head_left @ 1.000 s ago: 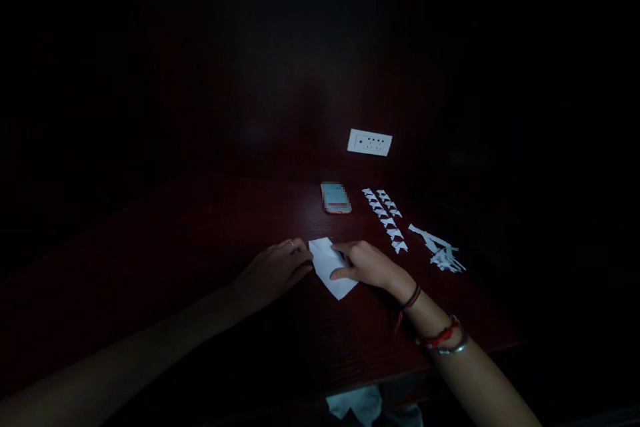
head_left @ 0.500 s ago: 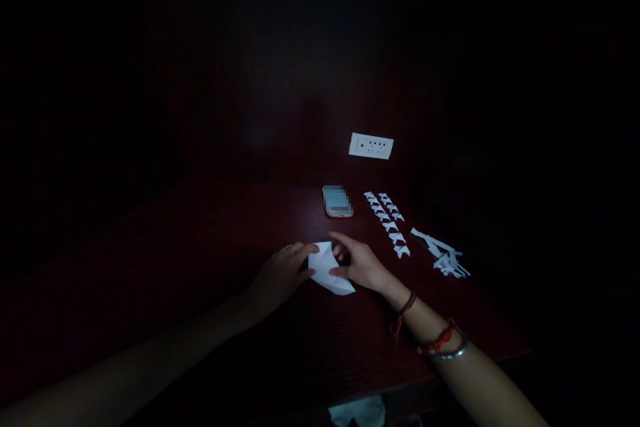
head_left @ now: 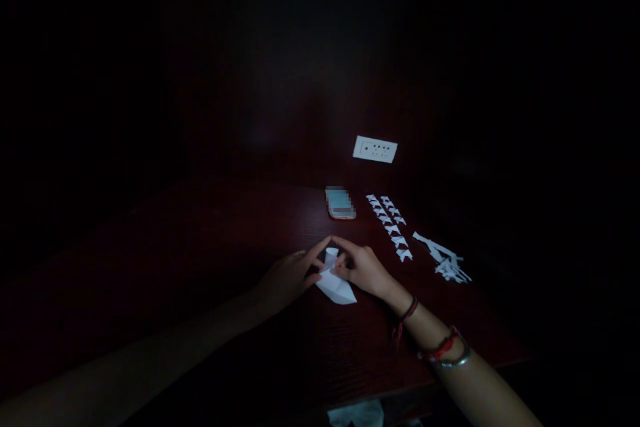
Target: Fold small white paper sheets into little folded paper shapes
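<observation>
White paper lies on the dark red worktop between the hands; the left hand and right hand each pinch its upper edge, forefingers meeting above it. Small folded pieces sit in rows nearby.

Left hand, right hand — fingertips touching

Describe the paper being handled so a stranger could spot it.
On the dark red table, come toward the near edge from the phone. Between the left hand and right hand lies a white paper, partly folded, with fingers of both on it. It is far larger than the small folded pieces and strips to its right.
</observation>
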A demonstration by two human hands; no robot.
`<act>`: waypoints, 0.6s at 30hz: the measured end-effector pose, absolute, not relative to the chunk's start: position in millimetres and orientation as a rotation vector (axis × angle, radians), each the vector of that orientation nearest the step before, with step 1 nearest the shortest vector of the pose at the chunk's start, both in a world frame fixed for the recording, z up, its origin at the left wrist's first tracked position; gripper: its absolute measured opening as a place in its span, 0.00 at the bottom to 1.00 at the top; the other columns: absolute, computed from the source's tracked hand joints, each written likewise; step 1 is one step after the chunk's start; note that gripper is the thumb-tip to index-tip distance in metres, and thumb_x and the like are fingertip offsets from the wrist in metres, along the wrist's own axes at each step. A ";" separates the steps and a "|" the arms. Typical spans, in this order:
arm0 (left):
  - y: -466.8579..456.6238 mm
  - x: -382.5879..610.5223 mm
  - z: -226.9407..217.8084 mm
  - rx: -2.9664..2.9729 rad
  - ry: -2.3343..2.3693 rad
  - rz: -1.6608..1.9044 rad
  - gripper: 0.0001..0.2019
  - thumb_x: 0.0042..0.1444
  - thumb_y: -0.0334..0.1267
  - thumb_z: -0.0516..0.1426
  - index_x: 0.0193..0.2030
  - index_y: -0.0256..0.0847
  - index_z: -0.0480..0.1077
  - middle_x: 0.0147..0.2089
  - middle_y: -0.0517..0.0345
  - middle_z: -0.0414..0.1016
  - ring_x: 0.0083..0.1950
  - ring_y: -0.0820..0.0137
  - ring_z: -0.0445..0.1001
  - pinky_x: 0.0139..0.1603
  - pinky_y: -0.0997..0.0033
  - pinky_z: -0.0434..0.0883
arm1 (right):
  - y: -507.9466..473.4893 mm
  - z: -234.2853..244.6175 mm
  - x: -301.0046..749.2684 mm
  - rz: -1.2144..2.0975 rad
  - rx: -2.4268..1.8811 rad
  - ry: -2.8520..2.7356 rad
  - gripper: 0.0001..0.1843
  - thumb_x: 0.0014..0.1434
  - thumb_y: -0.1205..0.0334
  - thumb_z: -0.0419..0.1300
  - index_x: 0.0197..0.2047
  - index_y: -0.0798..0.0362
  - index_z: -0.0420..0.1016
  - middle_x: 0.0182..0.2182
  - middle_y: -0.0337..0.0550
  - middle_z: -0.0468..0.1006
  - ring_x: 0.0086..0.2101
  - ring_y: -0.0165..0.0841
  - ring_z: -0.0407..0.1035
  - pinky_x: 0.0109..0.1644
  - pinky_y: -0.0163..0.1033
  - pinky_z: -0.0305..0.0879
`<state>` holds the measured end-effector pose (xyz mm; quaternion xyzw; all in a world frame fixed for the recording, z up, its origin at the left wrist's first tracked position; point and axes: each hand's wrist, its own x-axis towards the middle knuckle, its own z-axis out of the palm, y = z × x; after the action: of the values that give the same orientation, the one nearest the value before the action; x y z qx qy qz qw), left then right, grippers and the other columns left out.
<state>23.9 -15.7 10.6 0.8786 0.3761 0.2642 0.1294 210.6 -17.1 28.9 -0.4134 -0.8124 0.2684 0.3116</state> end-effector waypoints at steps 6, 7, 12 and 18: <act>-20.5 26.5 12.5 2.617 1.128 0.803 0.28 0.51 0.29 0.48 0.58 0.47 0.42 0.40 0.59 0.67 0.40 0.70 0.66 0.41 0.70 0.62 | -18.8 31.6 209.9 0.662 -1.108 -2.184 0.27 0.46 0.72 0.54 0.51 0.52 0.58 0.25 0.35 0.69 0.24 0.24 0.63 0.29 0.29 0.61; -20.8 27.0 11.8 2.627 1.140 0.816 0.28 0.51 0.29 0.47 0.58 0.47 0.43 0.41 0.59 0.66 0.40 0.70 0.65 0.42 0.69 0.62 | -18.4 30.9 210.0 0.653 -1.117 -2.192 0.25 0.45 0.72 0.54 0.50 0.52 0.60 0.25 0.35 0.69 0.24 0.24 0.63 0.29 0.29 0.61; -17.7 25.8 5.7 2.675 1.139 0.823 0.24 0.51 0.26 0.45 0.56 0.46 0.50 0.45 0.57 0.63 0.44 0.68 0.63 0.44 0.68 0.61 | -14.9 25.4 210.4 0.627 -1.179 -2.182 0.25 0.44 0.71 0.54 0.48 0.53 0.61 0.25 0.36 0.68 0.24 0.24 0.62 0.30 0.30 0.61; -17.4 23.6 10.7 2.644 1.208 0.784 0.16 0.51 0.30 0.47 0.47 0.41 0.62 0.40 0.56 0.66 0.41 0.69 0.65 0.41 0.71 0.62 | -14.7 23.7 209.2 0.697 -1.218 -2.111 0.19 0.43 0.71 0.55 0.41 0.53 0.61 0.25 0.35 0.68 0.24 0.24 0.63 0.27 0.29 0.60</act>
<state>23.6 -17.4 10.7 0.8763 0.4003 0.2599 0.0654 209.2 -14.7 23.7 -0.4585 -0.7949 0.2622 0.2987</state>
